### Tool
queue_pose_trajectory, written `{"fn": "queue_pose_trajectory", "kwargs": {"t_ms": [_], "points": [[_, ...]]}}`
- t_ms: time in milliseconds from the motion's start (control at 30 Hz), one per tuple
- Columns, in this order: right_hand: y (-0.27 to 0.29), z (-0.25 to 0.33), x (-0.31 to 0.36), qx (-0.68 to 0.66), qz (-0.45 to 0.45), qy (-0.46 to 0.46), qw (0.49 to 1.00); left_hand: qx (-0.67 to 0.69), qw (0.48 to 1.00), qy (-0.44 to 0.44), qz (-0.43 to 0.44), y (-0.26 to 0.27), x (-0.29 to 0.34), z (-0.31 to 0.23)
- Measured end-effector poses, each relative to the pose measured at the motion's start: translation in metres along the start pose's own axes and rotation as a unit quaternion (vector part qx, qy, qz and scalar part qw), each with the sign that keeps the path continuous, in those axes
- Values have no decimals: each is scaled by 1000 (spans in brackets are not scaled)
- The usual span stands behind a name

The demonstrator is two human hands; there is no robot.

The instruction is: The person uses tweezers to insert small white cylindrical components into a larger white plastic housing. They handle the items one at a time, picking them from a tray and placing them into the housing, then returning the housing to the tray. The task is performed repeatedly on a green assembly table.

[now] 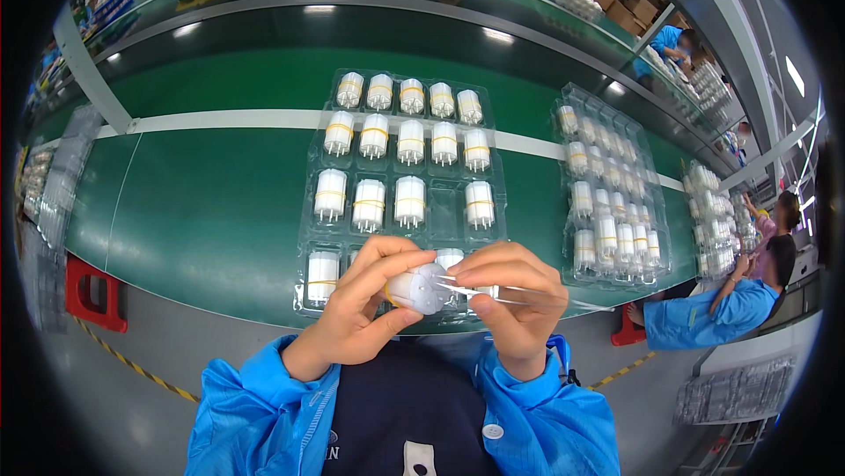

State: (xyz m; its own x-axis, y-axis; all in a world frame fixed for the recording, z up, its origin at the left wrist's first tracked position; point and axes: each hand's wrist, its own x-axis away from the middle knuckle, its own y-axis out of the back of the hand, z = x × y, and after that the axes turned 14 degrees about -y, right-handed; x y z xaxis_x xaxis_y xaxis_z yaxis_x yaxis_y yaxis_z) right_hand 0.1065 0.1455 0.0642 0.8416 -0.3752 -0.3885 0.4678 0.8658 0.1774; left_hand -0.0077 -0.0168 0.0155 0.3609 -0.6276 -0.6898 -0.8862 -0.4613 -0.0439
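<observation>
Both my hands meet at one white cylinder (pixel 417 289) — left hand (pixel 363 309) grips its body, pins pointing right toward my right hand (pixel 517 304), pinched on a thin clear strip (pixel 493 293).

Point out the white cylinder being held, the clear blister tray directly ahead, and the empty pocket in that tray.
white cylinder (pixel 419 289): head view, on its rounded end between both hands.
clear blister tray (pixel 315 159): head view, on its bare left rim.
empty pocket (pixel 445 203): head view, middle of the third-row gap.
</observation>
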Motion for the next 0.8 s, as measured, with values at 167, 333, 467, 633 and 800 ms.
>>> {"fn": "queue_pose_trajectory", "kwargs": {"t_ms": [167, 333, 467, 633, 800], "points": [[-1, -2, -4, 17, 25, 38, 999, 27, 1000, 10, -5, 0, 2, 1], [-1, -3, -6, 27, 31, 55, 998, 32, 999, 18, -9, 1, 2, 0], [-5, -7, -2, 8, 4, 35, 999, 20, 1000, 6, -6, 1, 3, 1], [-9, -6, -1, -4, -23, 9, 1000, -4, 1000, 3, -12, -1, 4, 1], [-11, -3, -1, 10, -30, -6, 999, -52, 999, 3, -3, -1, 5, 2]]}}
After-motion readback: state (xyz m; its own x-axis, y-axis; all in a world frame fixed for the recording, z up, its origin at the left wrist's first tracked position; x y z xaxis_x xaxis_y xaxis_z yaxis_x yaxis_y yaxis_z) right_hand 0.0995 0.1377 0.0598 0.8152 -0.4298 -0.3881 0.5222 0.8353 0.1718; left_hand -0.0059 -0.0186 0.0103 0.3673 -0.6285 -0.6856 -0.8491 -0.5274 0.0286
